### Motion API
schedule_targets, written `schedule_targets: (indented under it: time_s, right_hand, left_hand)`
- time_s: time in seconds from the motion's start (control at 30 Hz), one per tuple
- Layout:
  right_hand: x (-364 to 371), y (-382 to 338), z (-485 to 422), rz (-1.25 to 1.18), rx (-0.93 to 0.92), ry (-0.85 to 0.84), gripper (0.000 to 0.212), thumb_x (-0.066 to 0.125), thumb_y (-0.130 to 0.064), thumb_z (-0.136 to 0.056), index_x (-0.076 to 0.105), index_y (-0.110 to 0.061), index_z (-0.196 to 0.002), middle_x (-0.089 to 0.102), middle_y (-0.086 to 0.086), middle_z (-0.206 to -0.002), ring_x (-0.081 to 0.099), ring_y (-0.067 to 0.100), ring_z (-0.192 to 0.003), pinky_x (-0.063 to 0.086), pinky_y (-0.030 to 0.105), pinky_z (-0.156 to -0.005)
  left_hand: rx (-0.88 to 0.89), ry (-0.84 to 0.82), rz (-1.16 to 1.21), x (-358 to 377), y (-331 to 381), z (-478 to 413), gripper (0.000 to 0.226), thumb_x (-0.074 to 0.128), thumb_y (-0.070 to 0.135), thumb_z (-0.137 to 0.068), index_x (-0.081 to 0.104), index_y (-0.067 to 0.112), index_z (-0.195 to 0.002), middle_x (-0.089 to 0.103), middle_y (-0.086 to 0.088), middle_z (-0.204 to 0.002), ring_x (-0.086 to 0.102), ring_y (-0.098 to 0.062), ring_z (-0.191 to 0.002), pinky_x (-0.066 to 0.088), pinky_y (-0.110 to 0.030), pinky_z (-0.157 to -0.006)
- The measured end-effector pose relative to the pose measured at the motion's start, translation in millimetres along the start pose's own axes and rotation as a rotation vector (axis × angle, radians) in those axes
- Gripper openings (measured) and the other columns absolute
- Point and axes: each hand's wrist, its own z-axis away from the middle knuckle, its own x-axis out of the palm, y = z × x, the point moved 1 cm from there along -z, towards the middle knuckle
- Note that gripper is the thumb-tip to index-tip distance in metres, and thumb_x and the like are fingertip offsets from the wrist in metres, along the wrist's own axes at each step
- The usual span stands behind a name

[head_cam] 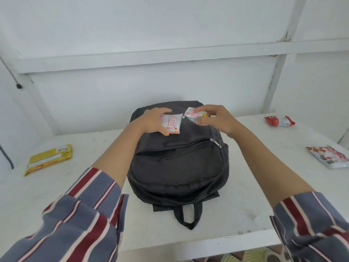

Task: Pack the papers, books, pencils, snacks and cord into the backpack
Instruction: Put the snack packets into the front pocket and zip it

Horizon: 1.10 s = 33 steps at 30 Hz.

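left grip curled round flat packet; right grip pinches crumpled packet; both stretched forward.

Layout | backpack flat on table dead ahead of you, handle toward you | your L hand w/ pkt A & R hand w/ pkt B side by side over its far end | flat pack on table to L | pkt C far R, pkt D nearer R

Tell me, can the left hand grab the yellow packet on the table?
Probably, once it lets go: the left hand holds a small snack sachet. The yellow packet lies uncovered on that side, nothing blocking it.
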Motion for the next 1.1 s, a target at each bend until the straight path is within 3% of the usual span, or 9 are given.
schedule_targets:
  time_s: [0.1,0.17,0.23,0.33,0.47,0.6,0.8,0.93,1.1]
  right_hand:
    - [9,-1,2,0.045,0.017,-0.007,0.030,0.067,-0.006,-0.079,0.068,-0.020,-0.105,0.062,0.001,-0.112,0.053,0.016,-0.097,0.044,0.024,-0.088]
    - [12,-2,4,0.070,0.029,-0.008,0.031,0.067,-0.007,-0.079,0.068,-0.020,-0.107,0.061,0.002,-0.117,0.053,0.020,-0.104,0.044,0.028,-0.091]
    - [11,-3,6,0.075,0.034,-0.002,0.031,0.067,-0.007,-0.079,0.068,-0.020,-0.108,0.061,0.002,-0.117,0.053,0.021,-0.107,0.044,0.028,-0.092]
    - [10,-6,12,0.060,0.039,0.008,0.031,0.068,-0.007,-0.079,0.068,-0.020,-0.107,0.062,0.001,-0.115,0.054,0.019,-0.105,0.044,0.025,-0.090]
    - [10,-13,21,0.035,0.025,0.009,0.031,0.067,-0.005,-0.078,0.068,-0.019,-0.106,0.063,0.000,-0.110,0.053,0.014,-0.096,0.042,0.015,-0.081]
    - [9,-18,30,0.025,0.020,-0.004,0.030,0.068,-0.004,-0.078,0.068,-0.018,-0.105,0.064,0.003,-0.112,0.055,0.016,-0.097,0.044,0.019,-0.081]
    - [12,-20,41,0.045,0.085,-0.096,0.022,0.069,-0.005,-0.078,0.058,-0.020,-0.090,0.065,0.005,-0.101,0.056,0.005,-0.069,0.040,0.012,-0.058]
    - [18,-25,47,0.022,0.084,-0.220,0.023,0.072,-0.005,-0.072,0.060,-0.014,-0.089,0.066,0.006,-0.095,0.060,0.013,-0.081,0.045,0.020,-0.075]
    - [41,-30,54,0.112,0.071,-0.355,0.021,0.072,-0.005,-0.075,0.062,-0.011,-0.093,0.066,0.005,-0.102,0.062,0.015,-0.098,0.047,0.026,-0.088]
  left_hand:
    - [0.011,0.055,0.068,11,-7,5,0.072,0.081,0.017,-0.068,0.041,0.015,-0.128,0.043,-0.004,-0.132,0.043,-0.017,-0.110,0.035,-0.027,-0.087]
    - [0.003,0.101,0.024,20,-12,6,0.069,0.081,0.025,-0.068,0.042,0.016,-0.124,0.036,-0.005,-0.138,0.040,-0.022,-0.122,0.033,-0.035,-0.099]
    - [-0.007,0.144,-0.067,25,-13,10,0.068,0.080,0.032,-0.069,0.045,0.020,-0.126,0.020,-0.007,-0.150,0.023,-0.027,-0.138,0.014,-0.047,-0.114]
    - [0.053,0.224,-0.118,24,-12,19,0.069,0.081,0.036,-0.068,0.049,0.023,-0.128,0.020,-0.007,-0.147,0.018,-0.027,-0.135,0.017,-0.041,-0.113]
    - [0.221,0.381,0.011,24,-10,37,0.040,0.080,0.027,-0.070,0.062,0.018,-0.104,0.046,0.000,-0.114,0.038,-0.015,-0.107,0.035,-0.026,-0.088]
    - [0.248,0.151,0.077,30,-14,52,0.021,0.081,0.021,-0.067,0.063,0.018,-0.079,0.056,0.005,-0.078,0.052,-0.014,-0.074,0.047,-0.035,-0.072]
    - [0.322,0.008,-0.170,36,-20,54,0.023,0.068,0.006,-0.075,0.063,0.021,-0.091,0.057,0.007,-0.100,0.053,-0.015,-0.095,0.046,-0.036,-0.086]
    - [0.345,0.076,-0.097,25,-18,50,0.032,0.052,-0.005,-0.080,0.069,0.020,-0.090,0.064,-0.001,-0.104,0.053,-0.015,-0.080,0.045,-0.037,-0.086]
    - [0.373,0.124,0.002,12,-16,46,0.040,0.047,-0.009,-0.086,0.069,0.013,-0.111,0.060,-0.005,-0.114,0.051,-0.014,-0.106,0.037,-0.027,-0.099]
